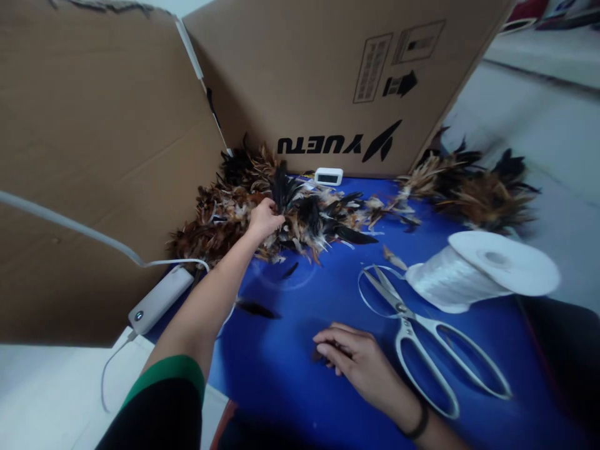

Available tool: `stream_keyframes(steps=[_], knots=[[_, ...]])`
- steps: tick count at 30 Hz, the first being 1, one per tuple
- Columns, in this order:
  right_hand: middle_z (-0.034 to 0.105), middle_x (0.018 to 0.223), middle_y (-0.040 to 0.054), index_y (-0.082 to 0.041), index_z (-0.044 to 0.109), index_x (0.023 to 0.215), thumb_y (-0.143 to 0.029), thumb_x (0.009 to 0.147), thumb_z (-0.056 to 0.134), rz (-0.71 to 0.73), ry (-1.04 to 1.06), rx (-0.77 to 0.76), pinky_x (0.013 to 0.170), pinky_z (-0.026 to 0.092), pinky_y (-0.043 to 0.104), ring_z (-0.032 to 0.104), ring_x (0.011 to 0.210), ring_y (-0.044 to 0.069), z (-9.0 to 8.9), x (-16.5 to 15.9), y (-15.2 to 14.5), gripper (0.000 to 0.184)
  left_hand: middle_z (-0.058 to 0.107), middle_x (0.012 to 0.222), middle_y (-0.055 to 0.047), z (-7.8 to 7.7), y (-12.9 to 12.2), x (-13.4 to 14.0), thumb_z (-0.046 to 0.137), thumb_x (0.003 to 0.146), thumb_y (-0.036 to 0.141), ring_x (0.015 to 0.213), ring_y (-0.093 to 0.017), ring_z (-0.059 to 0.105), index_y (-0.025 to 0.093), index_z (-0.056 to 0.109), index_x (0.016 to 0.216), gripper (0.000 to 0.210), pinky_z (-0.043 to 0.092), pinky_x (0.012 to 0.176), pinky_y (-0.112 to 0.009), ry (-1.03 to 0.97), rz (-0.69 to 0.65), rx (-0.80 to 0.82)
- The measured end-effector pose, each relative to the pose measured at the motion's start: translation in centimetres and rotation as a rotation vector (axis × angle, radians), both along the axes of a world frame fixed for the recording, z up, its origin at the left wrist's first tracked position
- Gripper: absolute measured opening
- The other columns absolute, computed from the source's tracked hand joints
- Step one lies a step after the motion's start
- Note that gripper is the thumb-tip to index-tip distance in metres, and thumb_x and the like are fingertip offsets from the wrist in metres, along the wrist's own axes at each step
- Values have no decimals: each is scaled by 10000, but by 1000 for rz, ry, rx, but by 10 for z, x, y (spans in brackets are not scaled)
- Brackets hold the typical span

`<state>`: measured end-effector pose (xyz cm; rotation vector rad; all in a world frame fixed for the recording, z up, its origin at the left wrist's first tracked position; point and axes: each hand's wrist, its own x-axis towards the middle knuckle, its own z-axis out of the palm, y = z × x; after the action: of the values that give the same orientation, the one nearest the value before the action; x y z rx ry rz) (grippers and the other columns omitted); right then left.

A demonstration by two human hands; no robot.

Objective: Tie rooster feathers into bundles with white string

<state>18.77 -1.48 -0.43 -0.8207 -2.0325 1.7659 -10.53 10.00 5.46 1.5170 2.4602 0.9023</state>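
Observation:
My left hand (266, 220) is stretched out over a heap of brown and black feathers (220, 215) on the blue tabletop. Its thumb and fingers pinch at a dark feather (282, 187) that stands up from the heap. Closer to me, my right hand (359, 362) is closed just above the table, with a small brown feather (319, 355) poking out from under its fingertips; most of that feather is hidden. A pair of scissors (407, 315) with white handles lies just right of this hand, blades partly apart. A single dark feather (257, 309) rests between my two arms.
A white spool of ribbon (462, 269) lies at the right, its loose end looping by the scissors. Cardboard walls (300, 75) enclose the back and left. A small white display (329, 177), a power bank (162, 299) with cables and more feathers (487, 194) lie around the edges.

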Motion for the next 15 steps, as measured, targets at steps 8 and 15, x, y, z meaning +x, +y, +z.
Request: stream_keyframes(steps=[8, 15], knots=[[624, 795, 14, -196, 679, 885, -340, 880, 522, -3, 26, -11, 504, 469, 185, 582, 571, 81, -2, 1, 0, 213, 668, 953, -107, -12, 10, -1, 596, 736, 279, 903, -206, 624, 151, 584, 1036, 327, 456, 798, -285, 266, 41, -159], [606, 774, 6, -207, 677, 864, -320, 872, 535, 2, 21, 6, 530, 473, 189, 583, 583, 87, -3, 0, 0, 182, 699, 790, -105, -8, -21, 16, 553, 742, 559, 854, -242, 650, 193, 705, 763, 397, 476, 776, -303, 360, -146, -482]])
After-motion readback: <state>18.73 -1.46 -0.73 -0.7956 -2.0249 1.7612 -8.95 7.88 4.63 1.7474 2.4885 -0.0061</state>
